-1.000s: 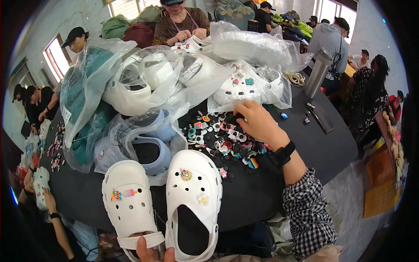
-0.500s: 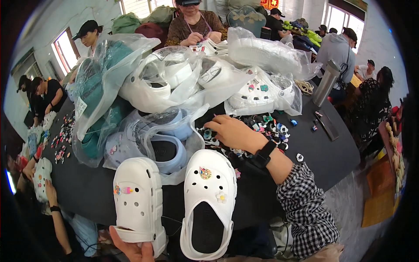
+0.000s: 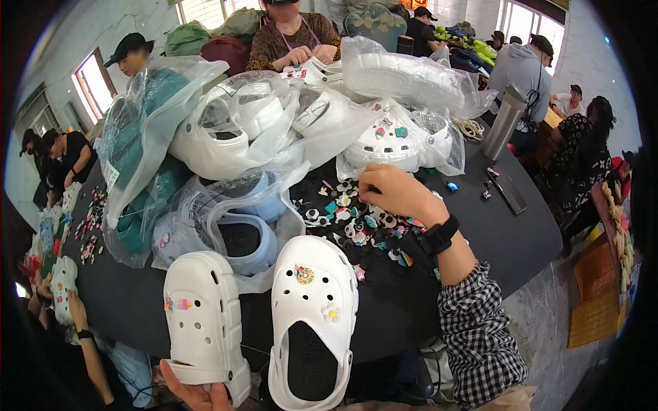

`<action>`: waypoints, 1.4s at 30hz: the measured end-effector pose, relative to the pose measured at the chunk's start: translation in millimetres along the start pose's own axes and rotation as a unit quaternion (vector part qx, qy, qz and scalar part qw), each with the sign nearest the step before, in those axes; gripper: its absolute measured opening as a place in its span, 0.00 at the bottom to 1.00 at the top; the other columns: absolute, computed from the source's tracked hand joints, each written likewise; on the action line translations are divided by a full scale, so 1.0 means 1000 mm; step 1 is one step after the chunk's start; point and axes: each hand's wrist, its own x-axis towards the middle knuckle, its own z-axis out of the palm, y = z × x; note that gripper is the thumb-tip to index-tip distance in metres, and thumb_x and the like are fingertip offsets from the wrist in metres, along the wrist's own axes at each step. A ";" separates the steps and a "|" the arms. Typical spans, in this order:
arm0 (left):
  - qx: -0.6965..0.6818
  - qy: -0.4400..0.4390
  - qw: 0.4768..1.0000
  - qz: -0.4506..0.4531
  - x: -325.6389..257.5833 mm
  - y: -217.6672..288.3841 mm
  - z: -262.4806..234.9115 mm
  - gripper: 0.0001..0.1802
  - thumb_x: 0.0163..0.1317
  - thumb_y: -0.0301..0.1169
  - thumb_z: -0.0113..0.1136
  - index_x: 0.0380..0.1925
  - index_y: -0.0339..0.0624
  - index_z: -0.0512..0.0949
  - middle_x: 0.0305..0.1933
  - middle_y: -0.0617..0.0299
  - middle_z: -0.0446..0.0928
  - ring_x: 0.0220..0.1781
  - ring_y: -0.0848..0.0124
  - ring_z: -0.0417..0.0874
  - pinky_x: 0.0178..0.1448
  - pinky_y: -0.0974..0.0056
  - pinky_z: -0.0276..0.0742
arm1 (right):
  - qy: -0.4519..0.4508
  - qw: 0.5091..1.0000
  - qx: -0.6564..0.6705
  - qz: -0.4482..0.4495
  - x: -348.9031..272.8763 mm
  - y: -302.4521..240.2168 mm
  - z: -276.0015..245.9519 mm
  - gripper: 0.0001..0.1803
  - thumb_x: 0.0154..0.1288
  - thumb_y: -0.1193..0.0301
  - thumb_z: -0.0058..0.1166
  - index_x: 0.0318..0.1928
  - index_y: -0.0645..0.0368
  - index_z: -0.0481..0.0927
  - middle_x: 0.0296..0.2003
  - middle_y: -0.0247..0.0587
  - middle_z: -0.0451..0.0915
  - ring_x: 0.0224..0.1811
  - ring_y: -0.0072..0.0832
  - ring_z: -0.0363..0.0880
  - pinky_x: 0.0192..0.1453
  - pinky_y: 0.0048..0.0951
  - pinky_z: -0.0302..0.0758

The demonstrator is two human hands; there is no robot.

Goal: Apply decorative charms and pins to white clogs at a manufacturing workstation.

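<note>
My left hand grips the heel end of a white clog, which has small coloured charms on one side of its toe. Beside it stands a second white clog, carrying a round doughnut-like charm and a white flower charm; no hand touches this one. Farther off, my right hand is over the loose pile of shoe charms. Its fingers are curled in and pinched together, and whatever is between the tips is too small to make out. A dark band circles that wrist.
Bagged clogs in light blue, white and teal crowd the black table. At right stand a steel flask and tweezers-like tool. A co-worker's hand holds a charm-covered clog at left; another person sits opposite.
My right hand has moved right and slightly nearer across the charm pile, its fingers now drawn closer together. The whole view has shifted a little; my left hand still holds the same clog.
</note>
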 end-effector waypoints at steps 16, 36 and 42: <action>-0.120 0.007 0.990 -0.077 -0.007 0.003 0.000 0.44 0.65 0.18 0.55 0.77 0.37 0.44 0.75 0.48 0.51 0.73 0.57 0.59 0.72 0.56 0.57 | 0.056 0.987 -0.109 -0.100 0.039 -0.016 0.061 0.07 0.56 0.78 0.58 0.37 0.58 0.82 0.40 0.44 0.79 0.45 0.47 0.80 0.49 0.44 0.79; -0.180 -0.101 0.977 0.047 -0.022 -0.012 0.007 0.54 0.57 0.12 0.61 0.78 0.51 0.44 0.74 0.41 0.56 0.70 0.53 0.68 0.69 0.50 0.68 | 0.035 0.900 0.430 -0.057 0.026 -0.110 -0.006 0.08 0.73 0.72 0.55 0.49 0.60 0.79 0.35 0.26 0.79 0.36 0.13 0.73 0.41 0.17 0.71; -0.076 -0.126 0.984 0.104 -0.002 0.004 0.023 0.35 0.56 0.19 0.69 0.65 0.40 0.70 0.52 0.42 0.79 0.50 0.49 0.83 0.55 0.57 0.77 | -0.027 0.931 0.306 -0.198 0.004 -0.180 -0.024 0.07 0.65 0.77 0.60 0.44 0.59 0.82 0.39 0.37 0.79 0.37 0.25 0.81 0.40 0.26 0.76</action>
